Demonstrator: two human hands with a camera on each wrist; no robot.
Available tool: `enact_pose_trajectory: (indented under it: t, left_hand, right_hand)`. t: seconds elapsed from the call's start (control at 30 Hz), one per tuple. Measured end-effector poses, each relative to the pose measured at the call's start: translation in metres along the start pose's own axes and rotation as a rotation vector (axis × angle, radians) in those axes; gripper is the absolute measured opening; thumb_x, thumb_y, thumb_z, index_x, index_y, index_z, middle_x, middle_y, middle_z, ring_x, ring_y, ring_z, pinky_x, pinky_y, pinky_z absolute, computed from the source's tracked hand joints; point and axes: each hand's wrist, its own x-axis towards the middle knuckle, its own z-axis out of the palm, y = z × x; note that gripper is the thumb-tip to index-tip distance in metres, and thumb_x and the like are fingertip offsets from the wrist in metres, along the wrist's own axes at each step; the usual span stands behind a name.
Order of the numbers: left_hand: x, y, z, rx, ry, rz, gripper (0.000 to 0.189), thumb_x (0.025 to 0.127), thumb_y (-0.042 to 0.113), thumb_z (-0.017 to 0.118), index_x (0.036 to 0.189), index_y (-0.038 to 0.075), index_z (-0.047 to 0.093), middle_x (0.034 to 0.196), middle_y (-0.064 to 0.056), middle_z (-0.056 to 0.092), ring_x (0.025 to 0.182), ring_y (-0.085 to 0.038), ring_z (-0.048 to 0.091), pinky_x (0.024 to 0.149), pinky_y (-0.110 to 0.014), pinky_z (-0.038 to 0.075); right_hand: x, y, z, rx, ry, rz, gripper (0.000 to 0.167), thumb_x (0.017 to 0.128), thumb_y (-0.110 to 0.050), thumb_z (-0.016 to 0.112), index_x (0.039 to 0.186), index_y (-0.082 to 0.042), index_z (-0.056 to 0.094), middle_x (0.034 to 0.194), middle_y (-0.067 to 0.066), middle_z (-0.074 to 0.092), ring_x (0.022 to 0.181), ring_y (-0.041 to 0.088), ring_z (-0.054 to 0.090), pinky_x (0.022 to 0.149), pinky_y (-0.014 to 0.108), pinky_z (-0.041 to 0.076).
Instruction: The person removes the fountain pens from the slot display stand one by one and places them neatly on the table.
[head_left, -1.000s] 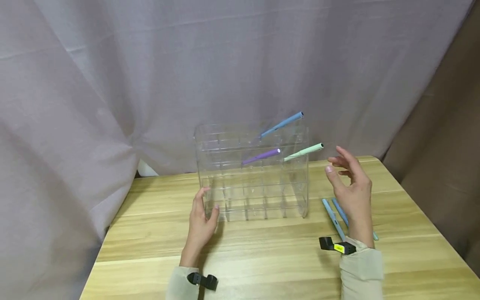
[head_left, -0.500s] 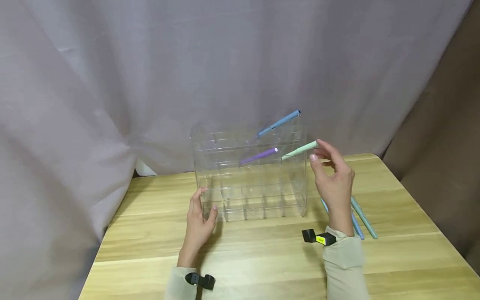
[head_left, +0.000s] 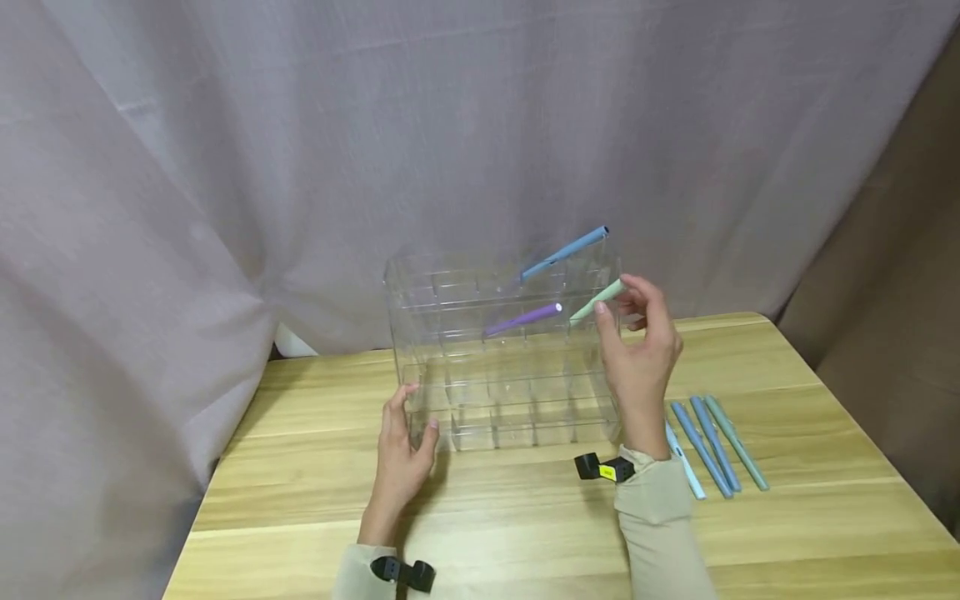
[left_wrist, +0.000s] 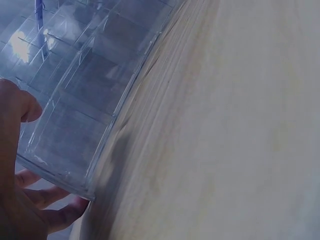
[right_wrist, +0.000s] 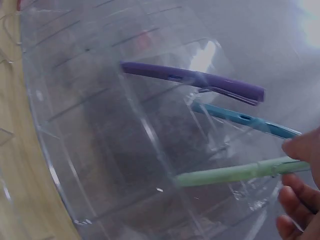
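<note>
A clear plastic compartment rack (head_left: pixel 510 390) stands tilted on the table. My left hand (head_left: pixel 401 462) holds its lower left corner, the thumb in front and the other fingers along the outer side wall (left_wrist: pixel 55 175). At the rack's right side, my right hand (head_left: pixel 641 358) pinches the outer end of a light green pen (right_wrist: pixel 225 173) whose other end sits in a compartment. A purple pen (head_left: pixel 525 319) slants out of a middle compartment. Above it, a blue pen (head_left: pixel 566 252) sticks out of the top row.
To the right of the rack, several pens lie side by side on the wooden table (head_left: pixel 525 525): a light blue pen (head_left: pixel 686 467), blue ones and a green pen (head_left: pixel 737 442). A grey curtain (head_left: pixel 450 125) hangs behind the table.
My right hand has moved left from beside the rack to the light green pen and now pinches its end. The pens on the table have come into fuller view. My left hand stays at the rack.
</note>
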Motion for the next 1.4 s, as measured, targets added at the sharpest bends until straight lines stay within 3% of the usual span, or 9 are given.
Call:
enact_pose_trajectory:
  t: [0.23, 0.47, 0.63, 0.8, 0.97, 1.17, 1.4]
  left_hand:
    - [-0.002, 0.002, -0.002, 0.007, 0.002, -0.018, 0.067, 0.094, 0.003, 0.071, 0.154, 0.013, 0.043, 0.153, -0.018, 0.052, 0.149, -0.042, 0.050, 0.124, -0.064, 0.043]
    - [0.000, 0.005, -0.004, 0.003, 0.001, -0.013, 0.066, 0.094, 0.005, 0.070, 0.154, 0.011, 0.043, 0.153, -0.021, 0.053, 0.148, -0.044, 0.050, 0.125, -0.065, 0.043]
    - [0.000, 0.007, -0.006, 0.003, 0.004, -0.001, 0.065, 0.094, 0.004, 0.070, 0.153, 0.009, 0.043, 0.153, -0.021, 0.052, 0.149, -0.045, 0.050, 0.125, -0.065, 0.043]
    - [-0.001, 0.007, -0.006, 0.001, 0.005, 0.004, 0.065, 0.094, 0.003, 0.070, 0.154, 0.005, 0.043, 0.153, -0.021, 0.052, 0.149, -0.044, 0.049, 0.125, -0.065, 0.042]
    - [-0.003, 0.007, -0.006, -0.004, -0.003, -0.004, 0.065, 0.096, 0.005, 0.069, 0.155, 0.010, 0.042, 0.153, -0.020, 0.052, 0.149, -0.042, 0.049, 0.126, -0.063, 0.042]
    - [-0.003, 0.008, -0.007, -0.007, -0.007, -0.003, 0.066, 0.096, 0.005, 0.068, 0.155, 0.011, 0.041, 0.153, -0.020, 0.051, 0.149, -0.042, 0.048, 0.126, -0.064, 0.041]
    - [-0.001, 0.008, -0.007, -0.009, -0.010, -0.006, 0.066, 0.096, 0.003, 0.068, 0.155, 0.007, 0.040, 0.154, -0.020, 0.050, 0.151, -0.043, 0.047, 0.127, -0.065, 0.040]
  right_hand:
    - [-0.007, 0.002, 0.011, 0.019, 0.128, -0.032, 0.032, 0.095, -0.008, 0.080, 0.125, -0.003, 0.070, 0.100, 0.021, 0.075, 0.087, 0.007, 0.061, 0.074, 0.020, 0.042]
    - [-0.008, 0.006, 0.010, -0.017, 0.090, -0.021, 0.043, 0.095, -0.012, 0.081, 0.133, -0.003, 0.061, 0.106, 0.023, 0.074, 0.091, 0.024, 0.064, 0.079, 0.021, 0.042]
    - [-0.008, 0.005, 0.010, -0.002, 0.086, -0.010, 0.043, 0.096, -0.010, 0.080, 0.133, -0.005, 0.061, 0.106, 0.021, 0.076, 0.092, 0.016, 0.065, 0.079, 0.020, 0.044]
    - [-0.008, -0.003, 0.009, 0.134, 0.107, 0.017, 0.040, 0.096, -0.006, 0.077, 0.133, -0.002, 0.061, 0.104, 0.010, 0.073, 0.094, 0.007, 0.064, 0.081, 0.023, 0.045]
    - [-0.005, -0.015, 0.005, 0.331, 0.131, 0.020, 0.042, 0.095, 0.005, 0.073, 0.134, 0.006, 0.056, 0.106, -0.008, 0.067, 0.096, 0.014, 0.065, 0.084, 0.024, 0.049]
    - [0.000, -0.025, 0.000, 0.467, 0.145, 0.014, 0.046, 0.093, 0.010, 0.071, 0.134, 0.011, 0.051, 0.106, -0.004, 0.069, 0.094, 0.015, 0.064, 0.081, 0.024, 0.050]
    - [0.006, -0.035, -0.008, 0.564, 0.212, 0.034, 0.045, 0.092, 0.009, 0.073, 0.133, 0.002, 0.056, 0.108, 0.003, 0.068, 0.095, 0.018, 0.064, 0.081, 0.025, 0.051]
